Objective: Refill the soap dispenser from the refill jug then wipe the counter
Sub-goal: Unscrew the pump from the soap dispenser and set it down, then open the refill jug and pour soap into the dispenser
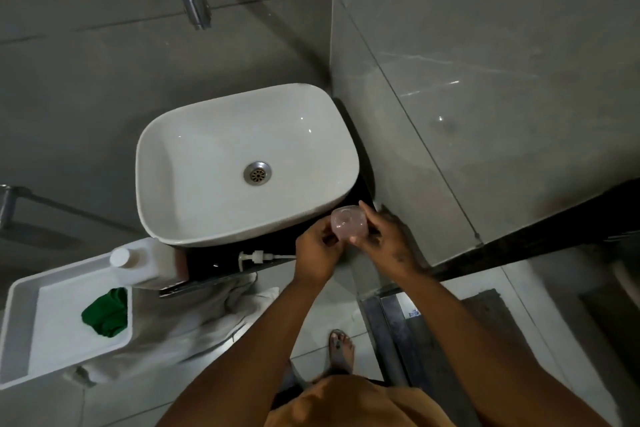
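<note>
Beside sink (pixel 173 163), both hands grip pink dispenser bottle (pixel 348 222): left hand (pixel 317 253) below, right hand (pixel 384 239) alongside.

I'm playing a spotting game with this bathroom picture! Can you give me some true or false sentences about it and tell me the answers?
1. Both hands hold the clear soap bottle. True.
2. The pump top is on the bottle. False: it lies on the dark counter.
3. The refill jug has its white cap on. True.
4. The green cloth is in the sink. False: it lies in the white tray.
</note>
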Demonstrator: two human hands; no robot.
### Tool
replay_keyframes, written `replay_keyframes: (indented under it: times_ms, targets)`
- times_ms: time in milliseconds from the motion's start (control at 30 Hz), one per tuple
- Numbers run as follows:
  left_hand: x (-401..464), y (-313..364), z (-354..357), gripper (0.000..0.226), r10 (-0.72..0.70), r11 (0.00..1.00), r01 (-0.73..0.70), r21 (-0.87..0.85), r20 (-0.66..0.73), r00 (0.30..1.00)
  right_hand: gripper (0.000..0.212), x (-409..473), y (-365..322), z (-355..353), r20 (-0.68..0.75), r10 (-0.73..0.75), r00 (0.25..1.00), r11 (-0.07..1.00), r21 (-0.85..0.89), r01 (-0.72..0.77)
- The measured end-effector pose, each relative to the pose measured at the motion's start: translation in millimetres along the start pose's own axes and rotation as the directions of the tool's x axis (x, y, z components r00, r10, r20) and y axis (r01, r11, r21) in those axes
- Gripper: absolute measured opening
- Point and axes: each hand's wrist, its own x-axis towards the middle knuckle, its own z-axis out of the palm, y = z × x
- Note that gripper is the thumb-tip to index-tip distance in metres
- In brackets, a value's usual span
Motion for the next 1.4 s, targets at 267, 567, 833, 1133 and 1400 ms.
replay_keyframes:
  times_ms: [267,567,833,1133,1400]
  targets:
    - [16.5,-10.9,37.5,0.040,-0.007,1.000,0.008,0.016,-0.091,0.996,0.068,31.1,33.0,15.5,-0.100,0.193,0.976,0.981,0.027,-0.191]
    - [25.3,-12.1,51.2,0.036,-0.067,0.996,0.074,0.050,-0.125,0.990,0.056,39.4,41.1,22.4,-0.118,0.243,0.963,0.969,0.070,-0.236]
    - [23.8,-9.1,47.6,0.042,-0.085,0.995,0.090,0.049,-0.094,0.992,0.051,34.7,33.2,20.0,-0.147,0.258,0.955,0.963,-0.045,-0.267]
    - [-71.6,-61.1,-52.0,0.050,-0.398,0.917,0.372,-0.141,-0.287,0.871,0.030,-20.4,15.5,70.6,-0.105,0.332,0.937,0.943,0.048,-0.329]
    - [-111.2,-85.1,-211.6,0.049,-0.441,0.894,0.383,-0.233,-0.604,0.664,0.016,-23.3,-77.2,230.9,0.273,0.246,0.930,0.920,0.238,-0.313]
